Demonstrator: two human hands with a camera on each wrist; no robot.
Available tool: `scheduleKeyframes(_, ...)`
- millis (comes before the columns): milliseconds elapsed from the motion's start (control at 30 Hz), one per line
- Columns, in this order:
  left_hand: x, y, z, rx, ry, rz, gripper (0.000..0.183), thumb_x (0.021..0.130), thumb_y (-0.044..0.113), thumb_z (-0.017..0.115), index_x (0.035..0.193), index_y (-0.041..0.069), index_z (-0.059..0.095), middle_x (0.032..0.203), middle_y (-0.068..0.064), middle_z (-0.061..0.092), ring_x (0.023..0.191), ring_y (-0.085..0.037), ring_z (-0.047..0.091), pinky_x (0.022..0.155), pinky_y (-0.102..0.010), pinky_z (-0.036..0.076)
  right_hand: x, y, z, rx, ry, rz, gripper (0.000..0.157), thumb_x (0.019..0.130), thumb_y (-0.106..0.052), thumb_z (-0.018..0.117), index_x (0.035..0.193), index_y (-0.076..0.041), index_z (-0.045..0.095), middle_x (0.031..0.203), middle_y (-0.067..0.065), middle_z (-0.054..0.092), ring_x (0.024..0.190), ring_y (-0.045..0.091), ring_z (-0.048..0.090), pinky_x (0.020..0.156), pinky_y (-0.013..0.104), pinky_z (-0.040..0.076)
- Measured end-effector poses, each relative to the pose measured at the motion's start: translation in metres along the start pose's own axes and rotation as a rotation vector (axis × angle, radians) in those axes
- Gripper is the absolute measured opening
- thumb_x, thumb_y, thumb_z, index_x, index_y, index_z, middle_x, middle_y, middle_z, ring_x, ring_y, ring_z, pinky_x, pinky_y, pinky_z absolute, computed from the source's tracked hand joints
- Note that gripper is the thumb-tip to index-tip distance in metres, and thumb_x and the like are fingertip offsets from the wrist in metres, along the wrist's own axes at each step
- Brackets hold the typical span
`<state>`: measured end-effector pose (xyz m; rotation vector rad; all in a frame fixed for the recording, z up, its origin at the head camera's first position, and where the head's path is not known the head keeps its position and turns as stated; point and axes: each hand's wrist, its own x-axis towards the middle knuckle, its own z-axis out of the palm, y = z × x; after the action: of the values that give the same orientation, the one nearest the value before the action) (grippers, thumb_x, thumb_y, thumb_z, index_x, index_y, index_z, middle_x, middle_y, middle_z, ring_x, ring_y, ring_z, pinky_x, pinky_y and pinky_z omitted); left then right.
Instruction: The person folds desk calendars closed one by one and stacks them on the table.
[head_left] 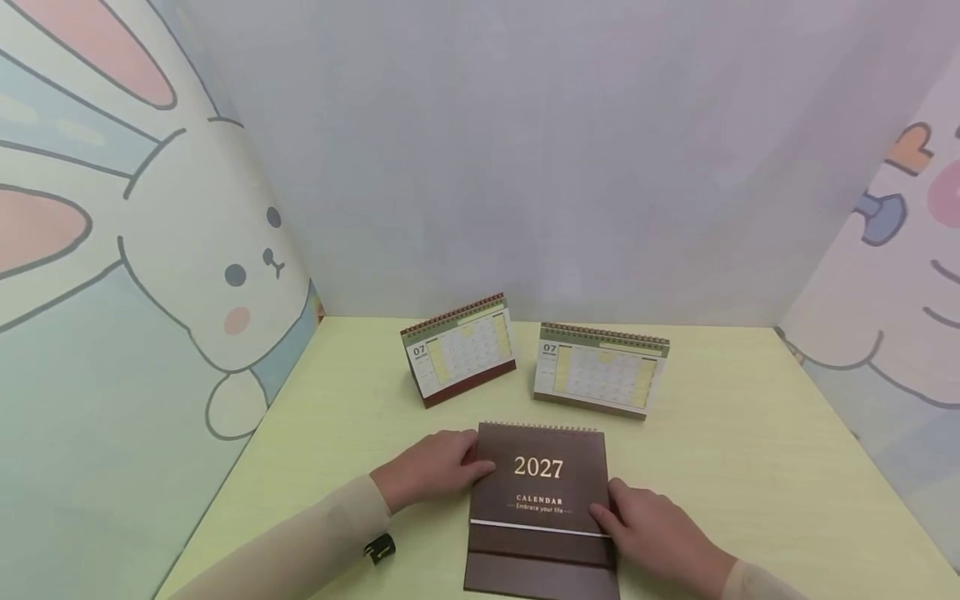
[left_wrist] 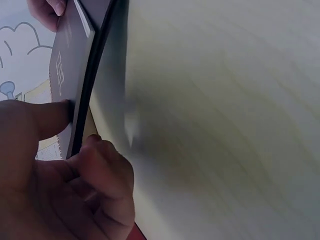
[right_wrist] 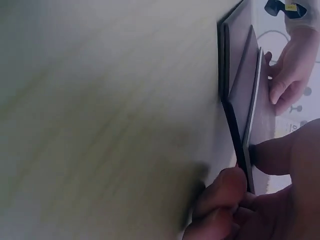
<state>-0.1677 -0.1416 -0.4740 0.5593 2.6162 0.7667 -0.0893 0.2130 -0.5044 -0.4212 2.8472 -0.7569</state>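
Note:
A dark brown spiral-bound desk calendar (head_left: pixel 536 487) marked 2027 is at the front middle of the table in the head view, its stand panels unfolded toward me. My left hand (head_left: pixel 438 465) pinches its left edge near the spiral, thumb on the cover and fingers underneath. On the opposite edge, lower down, my right hand (head_left: pixel 656 525) grips it the same way. Both wrist views show the calendar (left_wrist: pixel 75 65) held between thumb and curled fingers, with its board raised off the table; in the right wrist view the calendar's panels (right_wrist: pixel 245 75) bend at a fold.
Behind it stand two opened desk calendars, a red-based one (head_left: pixel 461 350) at left and a brown-based one (head_left: pixel 600 369) at right, both showing a 07 page. The pale yellow table (head_left: pixel 750 433) meets a plain back wall (head_left: pixel 547 167). Cartoon-printed panels (head_left: pixel 187 250) flank the sides.

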Motion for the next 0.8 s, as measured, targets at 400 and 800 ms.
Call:
scheduleKeyframes(400, 0.001, -0.004, 0.011, 0.195, -0.015, -0.021, 0.045, 0.114, 0.049, 0.077, 0.083, 0.02, 0.06, 0.071, 0.008, 0.056, 0.065, -0.008, 0.049, 0.059, -0.029, 0.038, 0.008, -0.01, 0.002, -0.161, -0.053, 0.051, 0.041, 0.109, -0.044, 0.084, 0.087, -0.019, 0.06, 0.072, -0.008, 0.053, 0.067, 0.013, 0.049, 0.06, 0.038, 0.045)
scheduleKeyframes(800, 0.003, 0.004, 0.009, 0.251, -0.02, -0.056, 0.042, 0.113, 0.048, 0.079, 0.087, 0.018, 0.066, 0.072, 0.006, 0.056, 0.066, -0.011, 0.05, 0.061, -0.032, 0.039, 0.012, -0.018, 0.001, -0.179, -0.055, 0.086, 0.046, 0.105, -0.045, 0.089, 0.079, -0.021, 0.059, 0.067, -0.008, 0.054, 0.063, 0.013, 0.049, 0.059, 0.037, 0.044)
